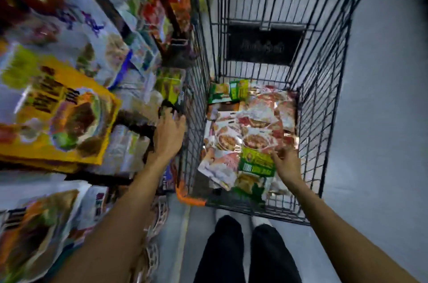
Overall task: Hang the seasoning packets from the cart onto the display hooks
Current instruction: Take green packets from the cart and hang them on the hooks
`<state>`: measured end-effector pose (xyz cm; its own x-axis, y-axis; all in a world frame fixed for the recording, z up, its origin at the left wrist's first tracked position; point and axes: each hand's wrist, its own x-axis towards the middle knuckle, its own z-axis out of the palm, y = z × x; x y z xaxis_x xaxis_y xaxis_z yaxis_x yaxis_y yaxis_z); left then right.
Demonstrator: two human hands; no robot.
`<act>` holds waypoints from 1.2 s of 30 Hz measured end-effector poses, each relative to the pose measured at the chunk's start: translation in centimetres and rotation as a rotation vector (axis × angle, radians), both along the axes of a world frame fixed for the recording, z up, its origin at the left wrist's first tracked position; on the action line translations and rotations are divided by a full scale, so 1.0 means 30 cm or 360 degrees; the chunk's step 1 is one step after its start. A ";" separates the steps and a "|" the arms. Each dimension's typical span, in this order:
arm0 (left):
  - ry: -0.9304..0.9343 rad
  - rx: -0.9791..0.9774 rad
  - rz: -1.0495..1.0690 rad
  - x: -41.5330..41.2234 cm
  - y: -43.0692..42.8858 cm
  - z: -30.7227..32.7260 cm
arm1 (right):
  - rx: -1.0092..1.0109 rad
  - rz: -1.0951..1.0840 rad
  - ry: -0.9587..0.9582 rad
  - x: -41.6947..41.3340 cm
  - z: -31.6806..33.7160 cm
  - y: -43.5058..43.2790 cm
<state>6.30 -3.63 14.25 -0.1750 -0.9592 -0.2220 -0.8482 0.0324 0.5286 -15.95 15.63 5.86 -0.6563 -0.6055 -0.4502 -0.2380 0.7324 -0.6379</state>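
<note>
Right hand (286, 162) rests loosely spread on the green packet (254, 167) at the near edge of the cart (289, 213), gripping nothing, and I fear the slick foil packets (254, 125) dragging along.

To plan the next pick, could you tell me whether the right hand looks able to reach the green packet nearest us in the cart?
Probably yes: the right hand is inside the open-topped cart, fingertips at the edge of the green packet, which lies on top of the pile with nothing over it.
</note>
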 end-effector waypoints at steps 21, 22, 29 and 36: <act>0.0169 -0.0074 0.0060 -0.018 -0.016 -0.281 | 0.0513 -0.0505 0.0151 0.132 -0.378 0.041; 0.0172 -0.0073 0.0066 -0.018 -0.017 -0.280 | 0.0458 -0.0510 0.0058 0.134 -0.382 0.038; 0.0195 -0.0090 0.0031 -0.011 -0.004 -0.277 | 0.0465 -0.0637 -0.0505 0.111 -0.420 0.061; 0.0204 -0.0069 0.0004 -0.006 -0.006 -0.273 | 0.0362 -0.0714 -0.0811 0.121 -0.396 0.063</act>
<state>6.12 -3.82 6.05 -0.1969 -0.9679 -0.1561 -0.7737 0.0556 0.6311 -12.33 17.53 -6.02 -0.4946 -0.1811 -0.8501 0.4041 0.8180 -0.4094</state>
